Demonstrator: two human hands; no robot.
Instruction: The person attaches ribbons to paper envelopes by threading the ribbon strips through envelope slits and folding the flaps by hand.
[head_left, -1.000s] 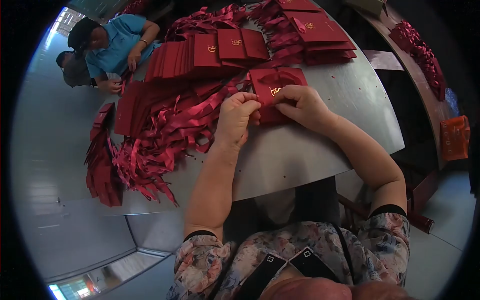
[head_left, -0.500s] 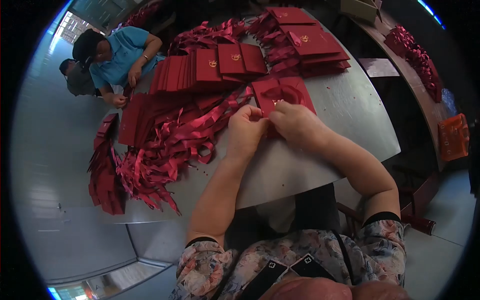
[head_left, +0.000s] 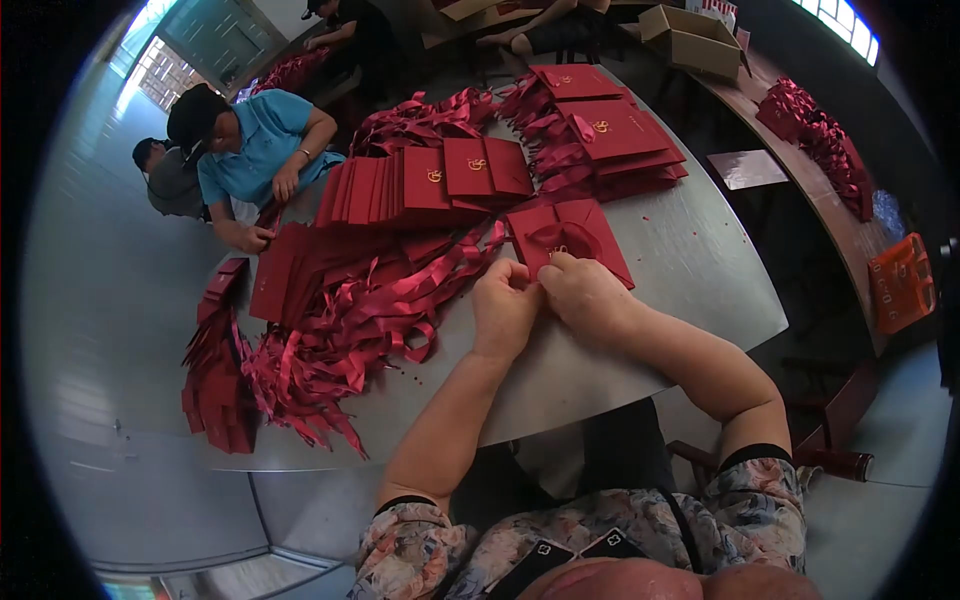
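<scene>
A flat red gift bag point(head_left: 596, 225) with a gold mark lies on the metal table in front of me, a dark red ribbon loop point(head_left: 578, 236) resting across its face. At the bag's near edge, my left hand point(head_left: 504, 310) is closed, thumb and fingertips pinched together. Right beside it, my right hand point(head_left: 590, 298) is also closed, its fingers bent over the bag's near part. The fingertips almost meet, and whatever they pinch is hidden. Left of my hands spreads a heap of red ribbon handles point(head_left: 390, 290) attached to stacked bags.
Rows of red bags point(head_left: 420, 185) and a taller stack point(head_left: 630, 135) stand farther back on the table point(head_left: 700, 260). Across the left side, a person in a blue shirt point(head_left: 265, 140) handles red items. A side bench at right carries a cardboard box point(head_left: 690, 42) and an orange bag point(head_left: 902, 283).
The view has tipped upward, so the table sits lower and more people and the box show at the back. My hands stay at the bag's near edge, fingertips closer together.
</scene>
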